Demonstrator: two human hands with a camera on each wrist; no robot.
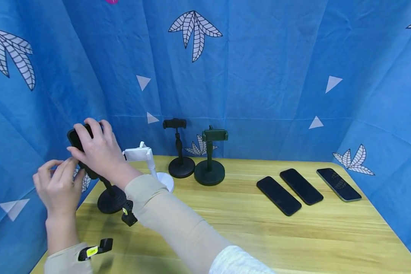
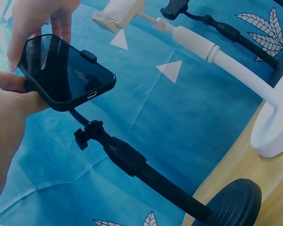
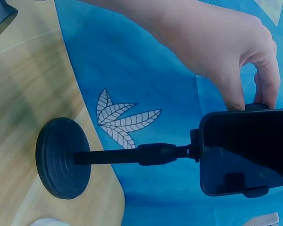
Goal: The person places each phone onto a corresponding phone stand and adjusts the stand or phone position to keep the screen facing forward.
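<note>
At the far left a black phone (image 1: 75, 140) sits on its side edges in the clamp of a black phone stand (image 1: 111, 199). My right hand (image 1: 102, 150) grips the phone from above, fingers over its upper end and thumb at the near edge. My left hand (image 1: 59, 186) pinches the stand's clamp at the phone's left edge; the right wrist view shows this clamp end (image 3: 256, 107) between thumb and fingers. The phone's dark screen (image 2: 68, 73) is plain in the left wrist view, with a clamp tab on its other edge.
A white phone stand (image 1: 165, 180) is just right of the black one. Behind stand another black stand (image 1: 181, 167) and a dark green one (image 1: 209, 173). Three phones lie flat at the right, including one with a pale rim (image 1: 339, 184). Blue cloth (image 1: 267, 76) encloses the wooden table (image 1: 294, 243).
</note>
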